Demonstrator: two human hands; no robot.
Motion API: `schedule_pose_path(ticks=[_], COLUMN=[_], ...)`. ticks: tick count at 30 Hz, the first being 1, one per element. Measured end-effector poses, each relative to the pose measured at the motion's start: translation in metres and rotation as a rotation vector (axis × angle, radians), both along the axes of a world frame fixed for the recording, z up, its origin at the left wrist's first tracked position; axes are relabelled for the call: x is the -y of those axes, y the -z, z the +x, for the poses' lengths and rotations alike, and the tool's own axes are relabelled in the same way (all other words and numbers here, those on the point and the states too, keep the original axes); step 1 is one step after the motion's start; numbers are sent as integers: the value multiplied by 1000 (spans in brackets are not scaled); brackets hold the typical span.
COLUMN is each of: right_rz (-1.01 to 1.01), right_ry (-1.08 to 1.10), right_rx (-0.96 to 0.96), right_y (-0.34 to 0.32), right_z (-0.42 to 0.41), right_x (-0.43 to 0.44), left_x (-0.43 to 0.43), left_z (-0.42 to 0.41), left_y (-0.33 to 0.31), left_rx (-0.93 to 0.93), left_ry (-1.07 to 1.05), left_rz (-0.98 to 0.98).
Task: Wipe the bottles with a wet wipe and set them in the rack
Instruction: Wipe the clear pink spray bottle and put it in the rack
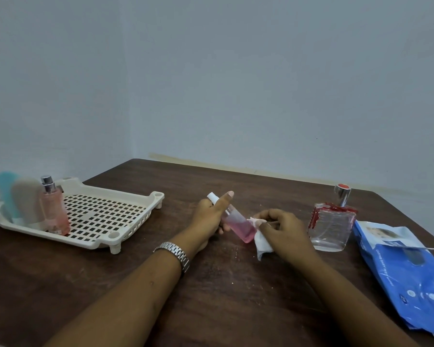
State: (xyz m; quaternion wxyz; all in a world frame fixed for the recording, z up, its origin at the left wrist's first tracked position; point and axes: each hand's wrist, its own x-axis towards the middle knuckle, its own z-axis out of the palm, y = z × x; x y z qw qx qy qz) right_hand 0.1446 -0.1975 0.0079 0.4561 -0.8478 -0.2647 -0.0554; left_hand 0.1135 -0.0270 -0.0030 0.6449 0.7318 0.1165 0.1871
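Observation:
My left hand (211, 216) grips a small clear bottle of pink liquid (238, 225) with a white cap, tilted above the table's middle. My right hand (281, 229) presses a white wet wipe (262, 242) against the bottle's lower end. A cream perforated rack (105, 216) sits at the left, holding a teal bottle (6, 194), a beige bottle (28, 204) and a pink spray bottle (54, 209) in its left end. A square glass perfume bottle (332, 224) with red trim and a silver pump stands to the right of my right hand.
A blue pack of wet wipes (406, 269) lies at the table's right edge, its flap open. The dark wooden table (223, 296) meets a pale wall at the back. A metal watch (176, 251) is on my left wrist.

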Motion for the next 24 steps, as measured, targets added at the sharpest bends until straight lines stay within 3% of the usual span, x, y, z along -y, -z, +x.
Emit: schedule_pose_path(ticks=[6,15,19,24], right_rz=[-191,-55,-177,-333], right_ry=[-142,-50,-112,-225], right_rx=[8,252,423,473], right_y=[0,-4,-3,-9], right_z=[-7,-13,-16,-19], right_x=[-1,-2,-8,-4], left_x=[-7,2,3,2], left_z=[2,1,2,2], left_y=[-1,-1,0,-1], left_rx=[-2,-24,-38,-81], left_ry=[-114,-78,-114,-161], left_rz=[-72,-34,-18,21])
